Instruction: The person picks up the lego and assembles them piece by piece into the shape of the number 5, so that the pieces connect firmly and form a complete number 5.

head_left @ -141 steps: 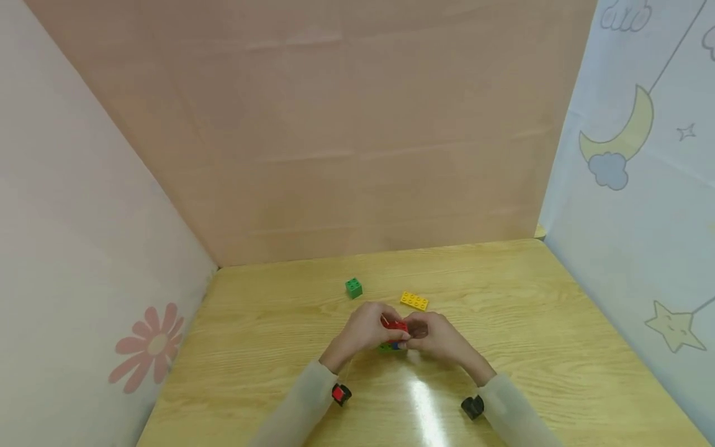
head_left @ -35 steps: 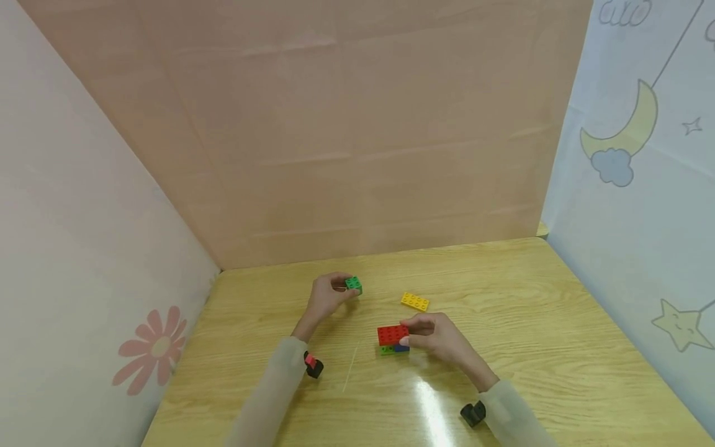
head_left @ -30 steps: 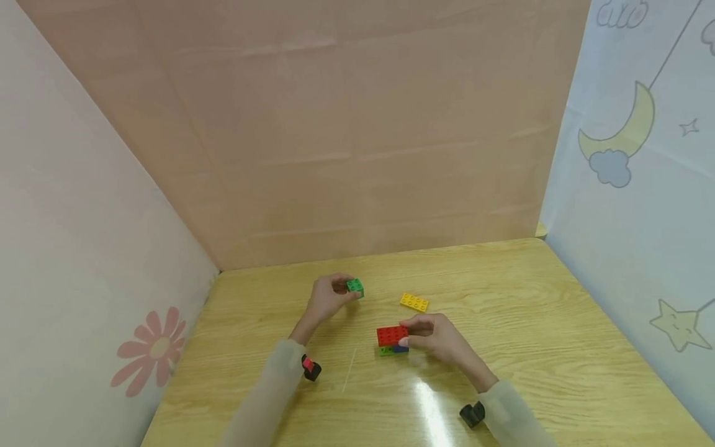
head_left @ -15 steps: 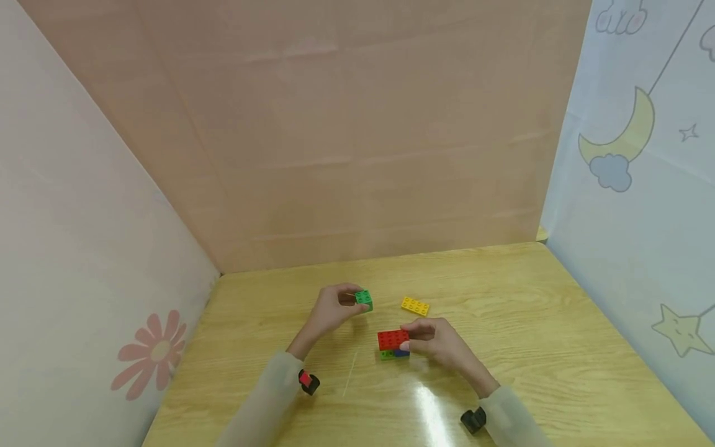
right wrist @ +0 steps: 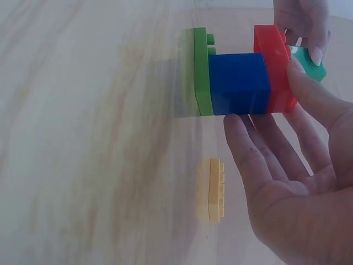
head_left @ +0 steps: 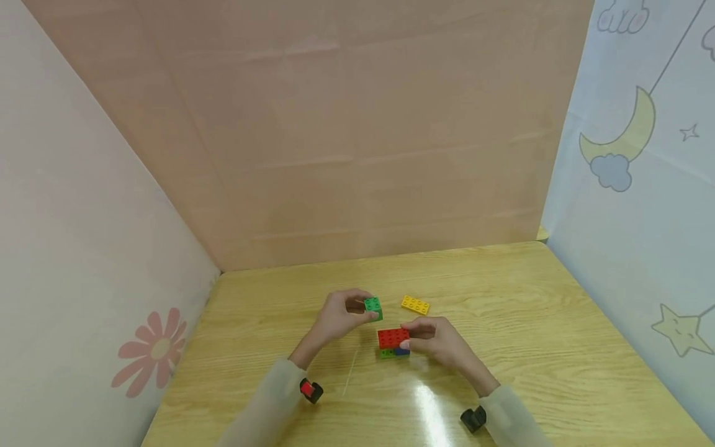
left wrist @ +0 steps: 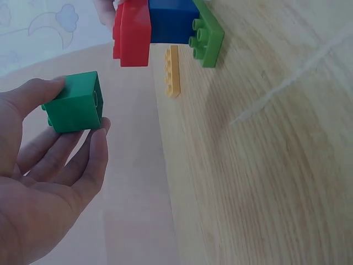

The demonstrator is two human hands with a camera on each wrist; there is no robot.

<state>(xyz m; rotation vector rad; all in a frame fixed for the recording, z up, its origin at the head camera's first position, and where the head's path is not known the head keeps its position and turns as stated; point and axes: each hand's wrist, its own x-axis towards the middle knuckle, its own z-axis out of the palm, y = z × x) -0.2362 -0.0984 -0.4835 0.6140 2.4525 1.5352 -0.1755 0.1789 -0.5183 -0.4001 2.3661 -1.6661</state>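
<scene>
My left hand (head_left: 339,315), angled toward two o'clock, pinches the green block (head_left: 373,308) above the surface (head_left: 251,323), while my right hand (head_left: 437,339), angled toward ten, grips the red brick (head_left: 391,338) at the block's five o'clock.

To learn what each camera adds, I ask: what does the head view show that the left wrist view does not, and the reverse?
Only the head view: the pink flower drawing and the left sleeve. Only the left wrist view: the hollow underside of the green block. Both share: the left hand holding that block, the stack of red, blue and light green bricks, and the yellow brick.
</scene>
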